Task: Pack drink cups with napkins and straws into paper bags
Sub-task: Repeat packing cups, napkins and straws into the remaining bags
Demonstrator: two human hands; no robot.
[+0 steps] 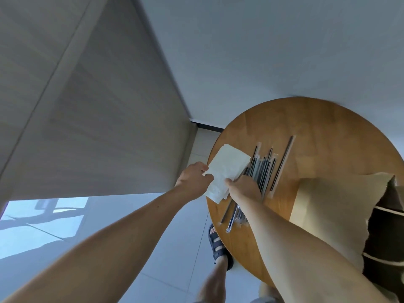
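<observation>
A stack of white napkins [227,167] lies at the left edge of a round wooden table [317,127]. My left hand [194,179] pinches the napkins' left edge between thumb and fingers. My right hand [244,186] holds the stack's near right corner, thumb on top. Beside the napkins lies a heap of several wrapped dark straws [264,169], partly under my right hand. A tan paper bag [328,211] stands at the table's right, open side toward the right edge of the frame. No cup is visible.
A dark striped object [384,237] sits at the right frame edge by the bag. My sandalled foot [218,246] stands on the tiled floor under the table's near edge. A grey wall and a blind fill the left and top.
</observation>
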